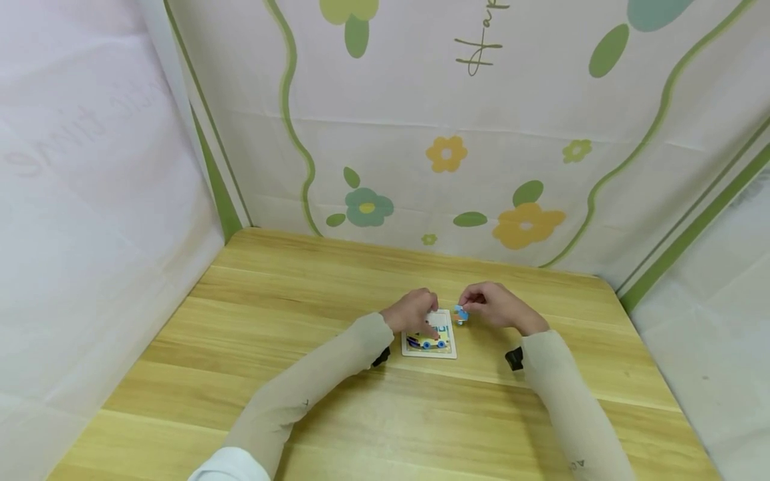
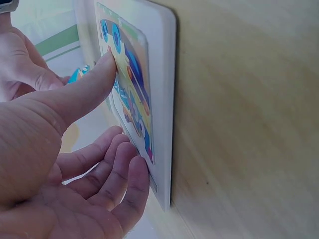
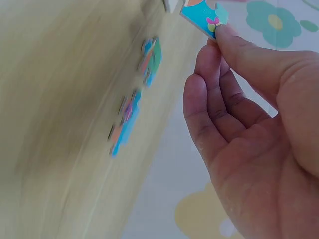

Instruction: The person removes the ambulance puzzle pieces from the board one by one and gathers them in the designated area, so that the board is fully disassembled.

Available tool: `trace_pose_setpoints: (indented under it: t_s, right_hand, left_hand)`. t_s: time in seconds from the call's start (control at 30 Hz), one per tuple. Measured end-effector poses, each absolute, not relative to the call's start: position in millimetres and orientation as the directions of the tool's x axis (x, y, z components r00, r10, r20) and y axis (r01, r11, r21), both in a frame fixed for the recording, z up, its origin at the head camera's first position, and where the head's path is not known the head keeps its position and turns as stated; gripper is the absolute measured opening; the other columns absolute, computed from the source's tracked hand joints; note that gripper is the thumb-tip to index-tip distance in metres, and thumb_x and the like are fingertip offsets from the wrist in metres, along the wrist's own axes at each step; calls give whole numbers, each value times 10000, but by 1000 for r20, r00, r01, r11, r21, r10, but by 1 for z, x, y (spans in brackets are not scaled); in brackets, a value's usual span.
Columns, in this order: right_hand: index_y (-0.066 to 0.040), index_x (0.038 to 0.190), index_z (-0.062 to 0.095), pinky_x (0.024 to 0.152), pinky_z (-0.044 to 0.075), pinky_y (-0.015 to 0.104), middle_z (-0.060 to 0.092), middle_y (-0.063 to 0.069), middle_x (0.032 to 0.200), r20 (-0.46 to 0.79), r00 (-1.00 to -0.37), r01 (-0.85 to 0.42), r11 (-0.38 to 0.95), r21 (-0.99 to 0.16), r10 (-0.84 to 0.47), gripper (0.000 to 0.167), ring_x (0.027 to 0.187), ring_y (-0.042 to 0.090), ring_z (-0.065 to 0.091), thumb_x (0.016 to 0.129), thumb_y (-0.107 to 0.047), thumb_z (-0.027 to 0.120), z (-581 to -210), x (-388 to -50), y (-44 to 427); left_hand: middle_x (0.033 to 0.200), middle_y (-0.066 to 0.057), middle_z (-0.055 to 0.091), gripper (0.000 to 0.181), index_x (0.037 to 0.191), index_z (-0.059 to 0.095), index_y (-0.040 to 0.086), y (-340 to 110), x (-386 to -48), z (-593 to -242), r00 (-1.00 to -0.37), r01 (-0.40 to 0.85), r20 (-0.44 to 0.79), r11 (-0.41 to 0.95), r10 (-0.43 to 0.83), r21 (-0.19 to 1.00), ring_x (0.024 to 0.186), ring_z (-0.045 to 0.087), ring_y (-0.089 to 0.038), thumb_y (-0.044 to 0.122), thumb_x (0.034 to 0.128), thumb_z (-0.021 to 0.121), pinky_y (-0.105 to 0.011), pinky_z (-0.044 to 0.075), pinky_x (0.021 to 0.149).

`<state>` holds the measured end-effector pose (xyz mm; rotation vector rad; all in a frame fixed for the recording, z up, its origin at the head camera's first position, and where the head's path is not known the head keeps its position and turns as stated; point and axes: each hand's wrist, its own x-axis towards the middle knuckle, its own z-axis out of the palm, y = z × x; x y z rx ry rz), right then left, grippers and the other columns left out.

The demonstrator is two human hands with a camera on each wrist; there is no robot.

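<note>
A small jigsaw board [image 1: 426, 355] with a pale frame lies on the table, showing a yellow vehicle with blue wheels. My left hand [image 1: 412, 312] is over it; in the left wrist view the thumb [image 2: 102, 74] presses on the picture and the loosely bent fingers touch the far side of the frame. Right of the board, my right hand [image 1: 496, 307] pinches a blue puzzle piece [image 3: 202, 16] with a pink-and-yellow mark between thumb and fingertips. Two more puzzle pieces lie on the table in the right wrist view, one blue and green [image 3: 152, 59], one blue and purple [image 3: 127, 122].
The wooden table [image 1: 361, 414] reaches back to a white cloth [image 1: 385, 160] printed with flowers. Cloth walls also stand at the left [image 1: 108, 200] and right. Dark straps [image 1: 515, 359] show at the wrists, under beige sleeves.
</note>
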<state>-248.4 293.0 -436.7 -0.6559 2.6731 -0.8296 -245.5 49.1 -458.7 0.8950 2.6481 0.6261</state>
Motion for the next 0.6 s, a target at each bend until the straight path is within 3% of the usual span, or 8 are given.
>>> trace_pose_setpoints:
  t_s: [0.6]
  right_hand:
    - [-54, 1069, 751, 772, 516, 253, 728, 86, 1036, -127, -905, -285, 802, -525, -405, 111, 891, 191, 622, 1050, -95, 650, -425, -247, 364]
  left_hand:
    - [1220, -49, 671, 544, 1257, 678, 41, 49, -243, -459, -782, 494, -129, 732, 610, 470, 985, 538, -110, 319, 849, 908, -246, 519, 917]
